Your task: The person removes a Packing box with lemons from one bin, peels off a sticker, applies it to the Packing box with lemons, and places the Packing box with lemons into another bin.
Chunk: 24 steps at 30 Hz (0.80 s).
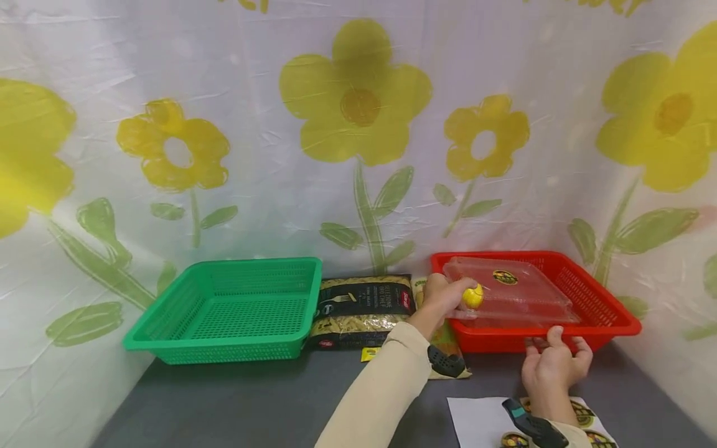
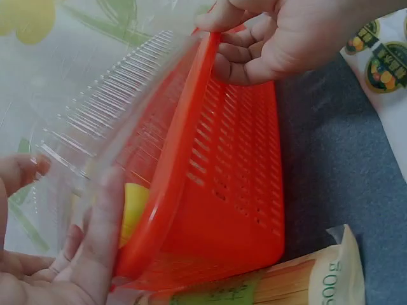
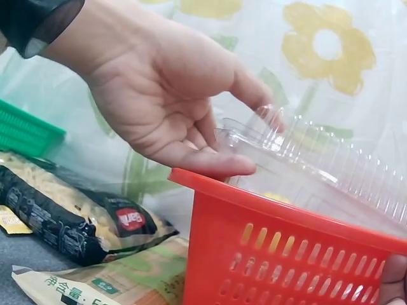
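In the head view, a clear plastic box [image 1: 521, 292] with a round dark sticker lies tilted in the red basket [image 1: 607, 326]. My left hand [image 1: 445, 297] pinches the box at its left end, fingers and thumb on either side, as the right wrist view also shows. Beside the left fingertips is a round yellow thing [image 1: 473, 297], partly hidden. At the basket's near side, my right hand [image 1: 554, 367] grips the rim. In the left wrist view its thumb lies over the rim [image 2: 202, 70] and its fingers curl beneath.
A green basket [image 1: 224, 348] stands at the left. Between the baskets lie a dark pasta bag [image 1: 361, 308], a pale long-pasta packet [image 1: 448, 348] and a small yellow packet [image 1: 369, 354]. Near the right forearm is a white sheet [image 1: 476, 417] with round stickers. A flowered curtain [image 1: 252, 186] hangs behind.
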Each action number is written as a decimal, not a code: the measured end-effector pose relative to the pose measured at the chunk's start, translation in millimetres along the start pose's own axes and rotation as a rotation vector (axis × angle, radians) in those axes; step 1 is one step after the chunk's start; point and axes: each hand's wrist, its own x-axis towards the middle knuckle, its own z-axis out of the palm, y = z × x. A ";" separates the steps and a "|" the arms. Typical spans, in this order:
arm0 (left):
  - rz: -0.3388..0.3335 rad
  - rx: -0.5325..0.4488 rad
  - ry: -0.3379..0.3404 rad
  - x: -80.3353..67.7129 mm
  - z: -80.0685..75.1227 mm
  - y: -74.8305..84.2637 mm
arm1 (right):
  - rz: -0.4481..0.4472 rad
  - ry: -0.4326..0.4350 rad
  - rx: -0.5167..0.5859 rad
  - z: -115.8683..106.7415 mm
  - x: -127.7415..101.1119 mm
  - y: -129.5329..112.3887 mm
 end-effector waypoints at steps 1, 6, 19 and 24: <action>0.007 0.010 -0.004 -0.3 -0.2 0.9 | 0.001 -0.002 -0.001 0.6 -0.2 -0.8; 0.043 0.133 0.001 -1.4 -0.5 3.2 | -0.001 0.013 -0.031 2.2 -0.3 -1.3; 0.078 0.339 0.092 3.9 -4.4 4.3 | -0.002 0.014 -0.061 1.4 -1.2 -0.5; 0.084 0.306 0.104 3.4 -8.7 3.5 | 0.002 0.016 -0.065 1.5 -1.6 -1.0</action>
